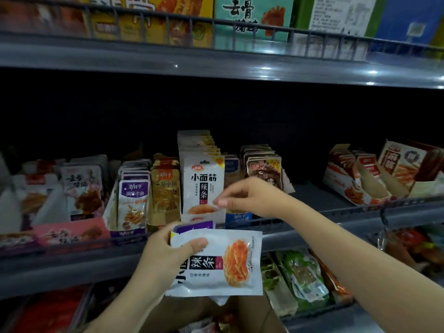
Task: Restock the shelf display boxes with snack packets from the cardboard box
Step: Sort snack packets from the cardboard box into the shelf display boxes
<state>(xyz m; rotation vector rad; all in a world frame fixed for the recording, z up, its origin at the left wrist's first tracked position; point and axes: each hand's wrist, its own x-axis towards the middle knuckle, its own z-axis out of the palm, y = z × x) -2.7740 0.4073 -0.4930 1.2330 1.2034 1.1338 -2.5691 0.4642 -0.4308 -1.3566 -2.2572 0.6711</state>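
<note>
My left hand [168, 251] grips a small stack of white snack packets [230, 265], turned sideways, in front of the middle shelf's rail. A purple packet edge [194, 228] shows behind the stack. My right hand [249, 199] reaches to the row of matching white packets [203, 183] standing upright in a display box on the shelf, and pinches the lower right edge of the front packet with fingertips. The cardboard box [242, 316] sits low at the bottom centre, with packets inside.
Display boxes line the shelf: purple packets [133, 203], golden packets [165, 195], pink box [72, 230] at left, brown packets [263, 169] and an orange-white box [355, 181] at right. A bare shelf gap [310, 195] lies between those. A wire rail [336, 217] edges the shelf.
</note>
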